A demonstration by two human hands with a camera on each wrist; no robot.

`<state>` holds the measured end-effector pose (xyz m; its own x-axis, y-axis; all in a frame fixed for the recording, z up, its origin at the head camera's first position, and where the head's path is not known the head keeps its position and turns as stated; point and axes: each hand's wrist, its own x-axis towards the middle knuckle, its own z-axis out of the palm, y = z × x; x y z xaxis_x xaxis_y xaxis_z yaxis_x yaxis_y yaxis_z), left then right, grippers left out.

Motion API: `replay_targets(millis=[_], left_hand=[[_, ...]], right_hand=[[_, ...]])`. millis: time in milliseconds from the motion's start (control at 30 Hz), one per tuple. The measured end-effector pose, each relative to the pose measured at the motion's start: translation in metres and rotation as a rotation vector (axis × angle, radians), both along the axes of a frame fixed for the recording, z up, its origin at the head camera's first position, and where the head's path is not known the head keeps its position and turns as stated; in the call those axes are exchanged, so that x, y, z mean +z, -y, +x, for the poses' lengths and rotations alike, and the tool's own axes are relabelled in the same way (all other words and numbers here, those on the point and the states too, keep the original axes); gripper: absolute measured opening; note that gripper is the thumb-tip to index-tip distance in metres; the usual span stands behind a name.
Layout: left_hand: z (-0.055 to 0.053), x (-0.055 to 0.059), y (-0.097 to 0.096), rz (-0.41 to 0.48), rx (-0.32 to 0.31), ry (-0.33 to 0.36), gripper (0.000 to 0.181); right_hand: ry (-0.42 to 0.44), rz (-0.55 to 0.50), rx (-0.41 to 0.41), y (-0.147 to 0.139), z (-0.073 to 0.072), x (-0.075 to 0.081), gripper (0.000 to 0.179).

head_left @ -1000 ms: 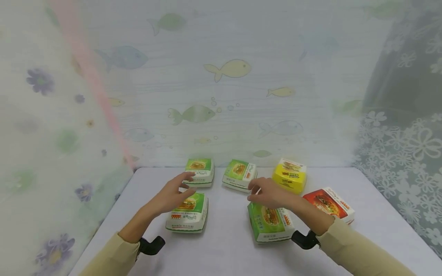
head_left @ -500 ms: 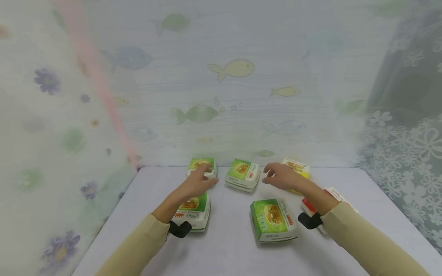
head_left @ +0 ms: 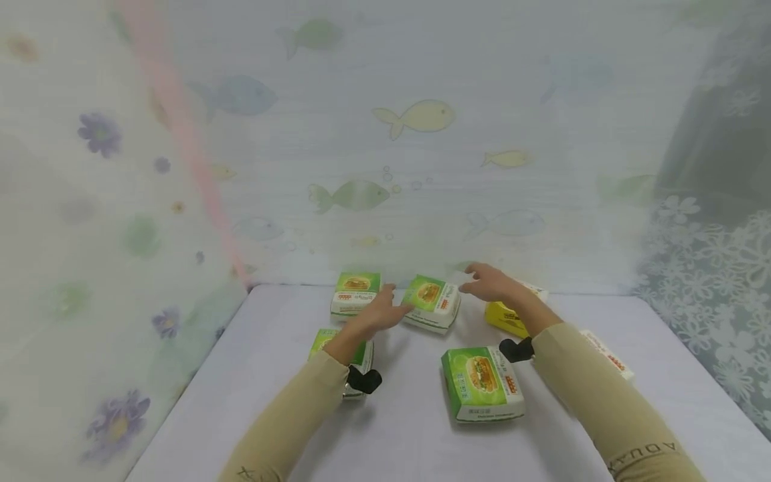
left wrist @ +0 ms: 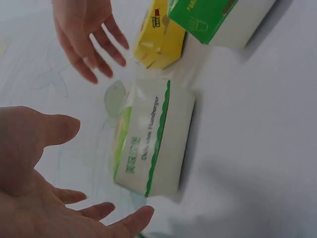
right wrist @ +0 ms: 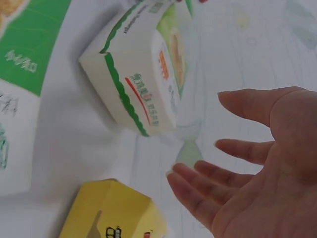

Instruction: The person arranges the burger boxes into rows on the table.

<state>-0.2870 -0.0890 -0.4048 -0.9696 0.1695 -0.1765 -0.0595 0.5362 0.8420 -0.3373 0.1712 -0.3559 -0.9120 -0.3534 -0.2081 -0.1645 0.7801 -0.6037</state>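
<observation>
A green-and-white hamburger box [head_left: 429,304] sits at the back middle of the table, between my two hands. My left hand [head_left: 381,310] hovers at its left side, fingers spread, thumb near the box's front left edge. On the other side my right hand [head_left: 488,282] reaches past its right back corner with fingers apart. Neither hand grips anything. In the left wrist view the white side of the hamburger box [left wrist: 158,139] faces the open palm. The right wrist view shows a corner of the same hamburger box [right wrist: 133,84] just ahead of the fingers [right wrist: 198,193].
Other green hamburger boxes stand at back left [head_left: 355,294], under the left forearm [head_left: 325,340], and at front right [head_left: 482,385]. A yellow box [head_left: 504,320] and a partly hidden red-and-white box [head_left: 611,355] lie by the right arm. A fish-print curtain [head_left: 421,167] hangs behind the table.
Both hands have moved forward, the left one also rightward, from above the nearer boxes to either side of the back middle hamburger box. The boxes keep their places on the table.
</observation>
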Motion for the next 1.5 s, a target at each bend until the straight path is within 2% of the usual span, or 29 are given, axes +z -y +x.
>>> replay_targets(millis=[67, 200, 300, 400, 567, 733, 1000, 1167, 1500], left_hand=[[-0.005, -0.003, -0.008, 0.010, 0.029, -0.001, 0.083], [-0.012, -0.009, -0.024, -0.043, 0.102, -0.047, 0.081], [-0.015, -0.015, -0.033, -0.032, 0.148, -0.032, 0.081], [-0.017, -0.020, -0.038, 0.015, 0.184, -0.004, 0.082], [-0.016, -0.026, -0.043, 0.015, 0.235, -0.013, 0.080], [-0.018, -0.031, -0.047, -0.007, 0.230, -0.009, 0.077], [-0.017, -0.035, -0.048, 0.034, 0.200, -0.003, 0.067], [-0.020, -0.035, -0.048, 0.055, 0.206, 0.000, 0.066], [-0.037, -0.039, -0.044, 0.061, 0.229, -0.024, 0.061]], right_hand=[[0.014, -0.019, -0.010, 0.001, -0.005, -0.003, 0.064], [0.028, -0.029, -0.010, 0.006, -0.010, -0.007, 0.067], [0.035, -0.018, -0.001, 0.012, -0.013, -0.012, 0.067], [0.058, -0.018, 0.008, 0.017, -0.017, -0.020, 0.067], [0.096, -0.043, 0.026, 0.022, -0.023, -0.031, 0.068], [0.107, -0.019, 0.040, 0.019, -0.026, -0.037, 0.067], [0.070, 0.031, 0.065, 0.020, -0.023, -0.035, 0.063], [0.072, 0.041, 0.042, 0.018, -0.024, -0.035, 0.061], [0.086, 0.072, -0.068, 0.029, -0.011, -0.027, 0.050]])
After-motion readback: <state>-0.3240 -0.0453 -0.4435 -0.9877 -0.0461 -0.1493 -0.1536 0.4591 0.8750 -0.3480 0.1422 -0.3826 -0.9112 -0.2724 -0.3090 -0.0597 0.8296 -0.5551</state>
